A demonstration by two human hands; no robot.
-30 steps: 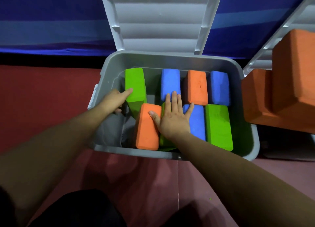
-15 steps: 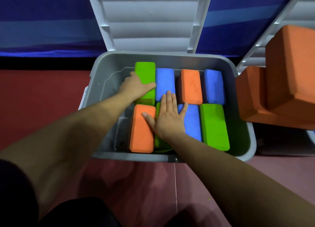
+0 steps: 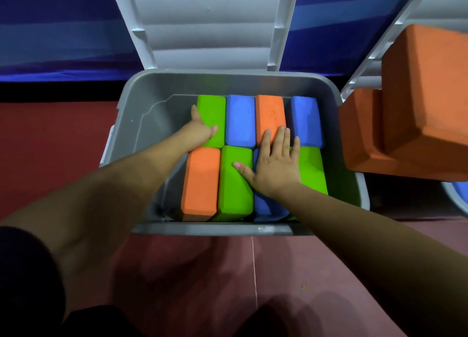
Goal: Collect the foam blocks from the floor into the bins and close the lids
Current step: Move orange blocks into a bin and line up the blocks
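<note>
Bin (image 3: 152, 103) holds three green, three blue, two orange blocks (image 3: 202, 179); left hand (image 3: 200, 132), right hand (image 3: 276, 165) rest flat.

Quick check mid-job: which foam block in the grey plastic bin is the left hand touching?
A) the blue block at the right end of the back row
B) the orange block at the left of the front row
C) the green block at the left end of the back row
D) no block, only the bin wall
C: the left hand rests on the green foam block at the left end of the back row inside the grey plastic bin.
</note>
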